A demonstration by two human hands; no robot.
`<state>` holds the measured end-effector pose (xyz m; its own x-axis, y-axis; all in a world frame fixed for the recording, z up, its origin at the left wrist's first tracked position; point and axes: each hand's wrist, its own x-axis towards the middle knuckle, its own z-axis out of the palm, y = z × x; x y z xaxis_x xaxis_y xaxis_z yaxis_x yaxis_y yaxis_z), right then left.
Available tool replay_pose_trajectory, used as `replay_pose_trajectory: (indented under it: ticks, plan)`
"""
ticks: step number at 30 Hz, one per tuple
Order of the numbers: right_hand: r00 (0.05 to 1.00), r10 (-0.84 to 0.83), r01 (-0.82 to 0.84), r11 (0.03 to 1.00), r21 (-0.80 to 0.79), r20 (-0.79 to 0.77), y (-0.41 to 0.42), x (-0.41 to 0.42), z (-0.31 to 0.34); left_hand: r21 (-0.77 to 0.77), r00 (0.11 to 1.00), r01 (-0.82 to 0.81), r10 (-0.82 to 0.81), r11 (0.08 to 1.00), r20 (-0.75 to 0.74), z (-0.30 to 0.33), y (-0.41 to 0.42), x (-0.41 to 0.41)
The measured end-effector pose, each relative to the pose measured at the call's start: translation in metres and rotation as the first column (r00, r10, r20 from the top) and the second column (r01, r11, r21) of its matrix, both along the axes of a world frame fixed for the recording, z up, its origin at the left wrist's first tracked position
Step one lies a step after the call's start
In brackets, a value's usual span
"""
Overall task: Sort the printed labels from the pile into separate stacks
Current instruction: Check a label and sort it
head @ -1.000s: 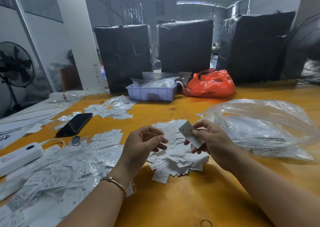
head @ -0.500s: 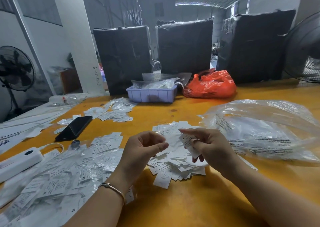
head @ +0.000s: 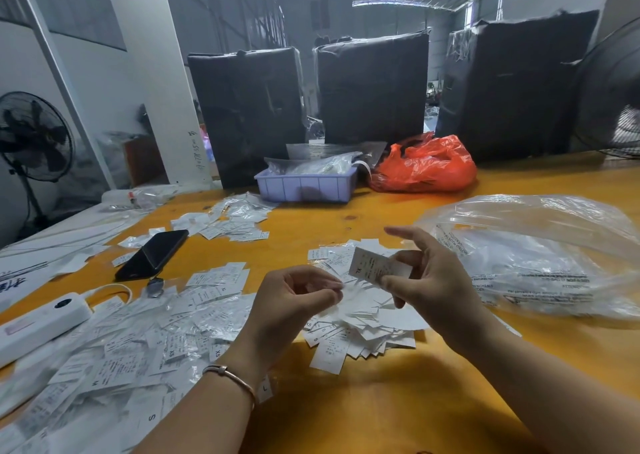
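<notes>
At the far left a standing fan (head: 33, 135) stands off the table (head: 363, 415). On the table's left edge lies a white power strip (head: 41, 322), and just beyond it a black phone (head: 154, 254) rests face down. A wide spread of printed labels in clear sleeves (head: 114, 349) covers the near left of the table, some marked S, XS, M and XL; a smaller scatter of labels (head: 235, 220) lies farther back. Behind that sits a lilac tray (head: 304, 187) holding clear bags, with an orange plastic bag (head: 424, 166) just beside it and three black wrapped bales (head: 372, 86) behind.

The left hand (head: 294, 301), a bracelet (head: 232, 377) on its wrist, hovers over the pile of loose labels (head: 353, 329) at the table's middle, fingers curled with thumb and forefinger tips meeting; whether they pinch anything I cannot tell. The right hand (head: 429, 280) pinches a single label (head: 372, 266), marked XL, above the same pile, its forefinger stretched out. To the right lies a large clear plastic bag (head: 540, 256), and at the far right edge a second fan (head: 613, 90).
</notes>
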<state>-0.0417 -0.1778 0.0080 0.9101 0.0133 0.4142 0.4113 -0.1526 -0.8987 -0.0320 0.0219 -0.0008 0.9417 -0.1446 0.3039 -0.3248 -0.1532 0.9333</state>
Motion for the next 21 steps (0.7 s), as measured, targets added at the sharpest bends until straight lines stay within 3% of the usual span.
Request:
replay_pose_trajectory:
  ticks: [5,8,10,17,21]
  plan:
    - [0.999,0.045,-0.036,0.964,0.265,-0.028,-0.002,0.002,0.003,-0.03,0.998,0.06,-0.061,0.998,-0.023,0.003,0.001,-0.001]
    - [0.997,0.072,-0.07,0.935,0.347,0.007,-0.005,0.001,0.006,0.107,0.999,0.012,-0.016,0.994,0.04,0.001,-0.001,0.0]
    - [0.995,0.06,-0.08,0.947,0.312,0.074,-0.003,0.0,0.008,0.228,0.994,-0.028,0.003,0.973,0.106,-0.001,-0.005,-0.001]
    - [0.923,-0.093,0.116,0.992,-0.039,0.374,0.004,-0.01,0.012,0.244,0.985,0.017,-0.058,0.97,0.161,0.0,-0.004,-0.003]
    - [0.882,-0.062,0.157,0.973,-0.168,0.467,0.005,-0.014,0.015,0.27,0.982,0.032,-0.081,0.962,0.173,0.001,-0.005,-0.006]
